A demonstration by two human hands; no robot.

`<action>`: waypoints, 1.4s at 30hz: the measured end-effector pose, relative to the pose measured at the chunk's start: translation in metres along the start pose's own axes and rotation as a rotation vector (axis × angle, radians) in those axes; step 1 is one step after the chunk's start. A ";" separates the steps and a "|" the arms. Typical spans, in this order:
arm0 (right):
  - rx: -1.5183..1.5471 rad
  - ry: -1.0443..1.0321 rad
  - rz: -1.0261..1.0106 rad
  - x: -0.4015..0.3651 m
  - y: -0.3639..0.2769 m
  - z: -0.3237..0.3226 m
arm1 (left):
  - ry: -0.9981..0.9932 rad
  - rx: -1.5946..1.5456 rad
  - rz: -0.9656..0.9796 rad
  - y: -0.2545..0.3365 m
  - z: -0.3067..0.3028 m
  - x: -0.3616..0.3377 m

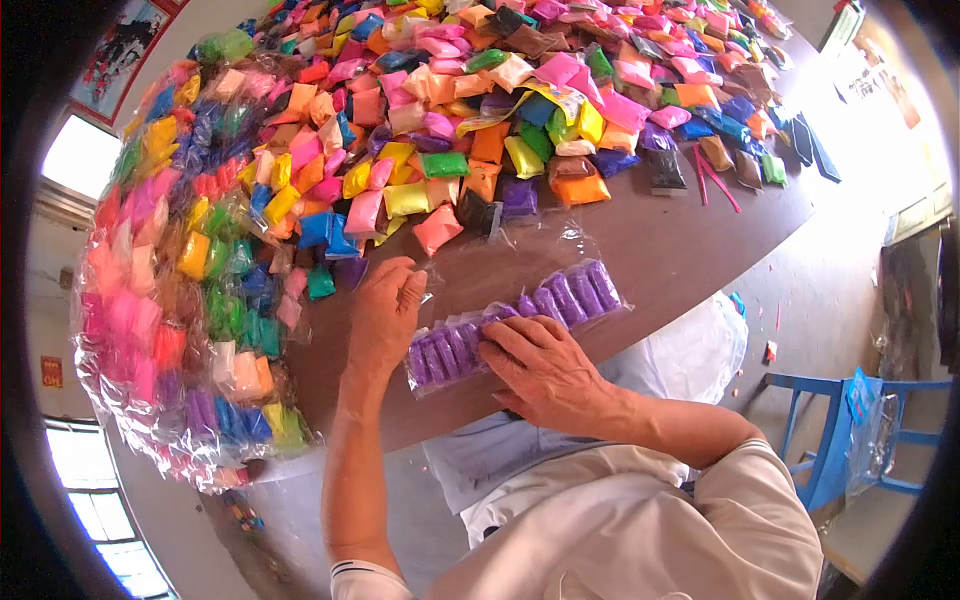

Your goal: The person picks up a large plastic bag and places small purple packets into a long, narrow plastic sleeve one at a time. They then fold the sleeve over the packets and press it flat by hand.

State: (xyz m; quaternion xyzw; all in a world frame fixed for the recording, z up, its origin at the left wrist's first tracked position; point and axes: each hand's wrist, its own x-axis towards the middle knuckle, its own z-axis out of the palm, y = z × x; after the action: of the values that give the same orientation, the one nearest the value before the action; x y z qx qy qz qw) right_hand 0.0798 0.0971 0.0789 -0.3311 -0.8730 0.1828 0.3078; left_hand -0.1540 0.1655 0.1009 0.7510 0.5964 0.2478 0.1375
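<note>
A clear plastic bag with a row of several purple packets lies near the front edge of the brown table. My right hand rests on the middle of this row, fingers spread and lying over the packets. At the upper left corner of the bag is my left hand, its fingers curled together by the bag's clear edge. Whether a bit of plastic is between those fingertips is too small to tell.
A large heap of colourful packets covers the back of the table. Bagged packets are piled along the left. Pink strips lie at the right. A blue chair stands on the floor at the right.
</note>
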 end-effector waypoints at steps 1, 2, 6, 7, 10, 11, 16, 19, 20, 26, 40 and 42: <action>-0.003 0.003 -0.003 0.000 0.000 0.000 | -0.019 0.008 0.001 -0.002 0.001 -0.002; -0.007 0.006 -0.006 -0.001 0.000 0.001 | -0.042 0.006 -0.027 -0.005 0.002 -0.003; -0.025 0.011 -0.017 0.000 0.000 0.001 | -0.045 0.019 -0.060 -0.019 0.005 -0.002; -0.019 0.005 -0.014 0.001 0.001 0.000 | -0.024 0.027 -0.049 -0.022 0.006 0.000; -0.006 -0.005 -0.007 0.001 0.001 -0.001 | -0.006 0.088 -0.080 -0.024 0.002 0.009; -0.005 0.000 -0.008 0.001 0.000 -0.001 | -0.030 0.106 -0.084 -0.022 0.002 0.011; 0.011 -0.005 -0.006 0.001 0.003 -0.001 | -0.304 0.110 -0.247 -0.002 -0.002 0.027; 0.014 -0.016 -0.004 -0.001 0.004 0.000 | -0.218 0.144 -0.129 -0.011 0.005 0.024; 0.012 -0.017 -0.005 -0.001 0.004 0.000 | -0.200 0.138 -0.086 -0.015 0.007 0.023; 0.016 -0.012 -0.022 0.001 0.002 -0.005 | -0.184 0.021 -0.018 -0.024 0.007 0.018; 0.017 -0.053 -0.003 0.000 0.000 -0.002 | -0.066 -0.027 0.114 0.015 -0.019 -0.023; 0.034 -0.080 0.015 0.001 0.000 -0.004 | -0.090 -0.012 0.108 0.018 -0.020 -0.030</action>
State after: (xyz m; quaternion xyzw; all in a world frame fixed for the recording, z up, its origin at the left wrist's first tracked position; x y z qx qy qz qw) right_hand 0.0813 0.0982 0.0825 -0.3247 -0.8789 0.2129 0.2770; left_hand -0.1549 0.1308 0.1201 0.7917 0.5467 0.2241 0.1551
